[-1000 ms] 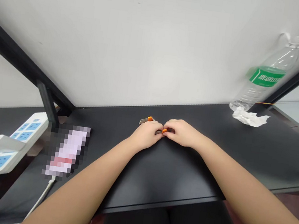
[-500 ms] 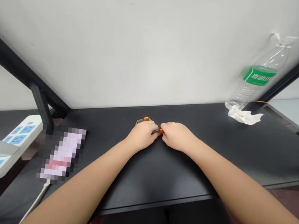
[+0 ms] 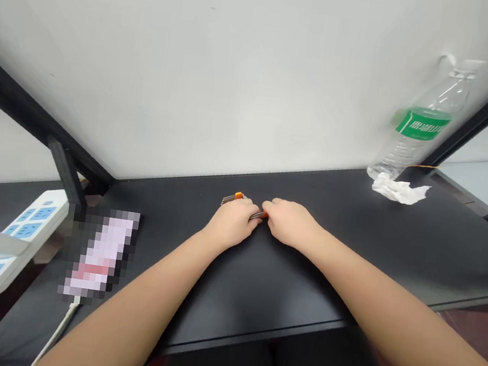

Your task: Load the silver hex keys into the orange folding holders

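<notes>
Fingers curled, my left hand (image 3: 233, 224) rests low over the black tabletop and grips a small orange-and-metal tool (image 3: 238, 195). Its orange part and a grey metal end stick out beyond the knuckles. Close to its right, my right hand (image 3: 290, 221) is closed at the fingertips on a small orange part. A thin dark metal piece (image 3: 257, 215) spans the narrow gap between the two hands. My fingers cover most of this, so I cannot tell whether it is one tool or two.
A phone-like blurred item (image 3: 100, 254) with a white cable (image 3: 54, 335) lies to the left, beside a white power strip (image 3: 47, 210). At the back right, a clear bottle (image 3: 444, 96) with a green label leans by the wall, behind a crumpled tissue (image 3: 400, 190). Black frame bars (image 3: 31, 111) flank the black table (image 3: 264, 295).
Both hands stay almost in place. The orange part at my right fingertips shows less than before, and the dark metal piece between the hands has tilted slightly.
</notes>
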Available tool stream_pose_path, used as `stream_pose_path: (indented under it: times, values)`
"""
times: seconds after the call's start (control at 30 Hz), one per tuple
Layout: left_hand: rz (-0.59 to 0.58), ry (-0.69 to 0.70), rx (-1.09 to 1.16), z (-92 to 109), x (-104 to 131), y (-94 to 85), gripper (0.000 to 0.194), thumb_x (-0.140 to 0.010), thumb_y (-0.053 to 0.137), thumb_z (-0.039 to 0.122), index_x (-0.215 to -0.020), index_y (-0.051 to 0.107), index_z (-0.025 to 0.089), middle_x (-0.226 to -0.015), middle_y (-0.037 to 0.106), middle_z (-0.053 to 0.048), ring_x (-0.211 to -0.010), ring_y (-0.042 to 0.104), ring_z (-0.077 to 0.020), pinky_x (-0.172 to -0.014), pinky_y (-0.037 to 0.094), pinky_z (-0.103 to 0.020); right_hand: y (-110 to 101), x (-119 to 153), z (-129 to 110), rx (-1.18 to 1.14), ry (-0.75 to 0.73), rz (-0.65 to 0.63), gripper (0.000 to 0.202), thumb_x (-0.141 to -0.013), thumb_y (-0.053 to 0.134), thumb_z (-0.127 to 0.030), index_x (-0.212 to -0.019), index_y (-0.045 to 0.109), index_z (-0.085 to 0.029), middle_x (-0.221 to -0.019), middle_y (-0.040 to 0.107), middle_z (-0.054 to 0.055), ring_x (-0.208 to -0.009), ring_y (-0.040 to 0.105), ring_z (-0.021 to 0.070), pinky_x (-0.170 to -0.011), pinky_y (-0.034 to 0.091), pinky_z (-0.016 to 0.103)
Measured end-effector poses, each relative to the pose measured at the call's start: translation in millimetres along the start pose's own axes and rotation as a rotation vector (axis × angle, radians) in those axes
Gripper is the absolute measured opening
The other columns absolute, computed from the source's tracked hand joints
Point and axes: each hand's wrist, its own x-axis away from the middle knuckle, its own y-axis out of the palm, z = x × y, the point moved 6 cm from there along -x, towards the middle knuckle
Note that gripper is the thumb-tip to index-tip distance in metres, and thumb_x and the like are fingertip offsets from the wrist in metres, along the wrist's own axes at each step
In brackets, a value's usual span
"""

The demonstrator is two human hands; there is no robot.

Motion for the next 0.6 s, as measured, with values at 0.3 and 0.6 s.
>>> stream_pose_path:
  times: [0.3, 0.6]
  values:
    - [0.42, -0.082, 0.044, -28, 10, -45.1, 0.024, -0.09, 0.06, 0.028, -0.11, 0.07, 0.02, -0.113, 0.072, -0.008, -0.11, 0.062, -0.0257, -0.098, 0.049, -0.04, -4, -19, 99, -0.086, 0.348, 0.017, 0.019, -0.094, 0.051, -0.023, -0.105, 0.067, -0.023, -0.109, 0.066, 0.011, -0.093, 0.063, 0.0266, -0.069, 0.043, 0.034]
    - [0.098, -0.221, 0.117, -67, 0, -15.9, 0.018, -0.088, 0.06, 0.026, -0.099, 0.074, 0.024, -0.101, 0.072, -0.004, -0.096, 0.065, -0.0225, -0.087, 0.052, -0.036, -22, -13, 93, -0.095, 0.314, 0.326, 0.037, -0.093, 0.055, -0.028, -0.127, 0.062, -0.018, -0.128, 0.058, 0.017, -0.119, 0.054, 0.0343, -0.096, 0.046, 0.045]
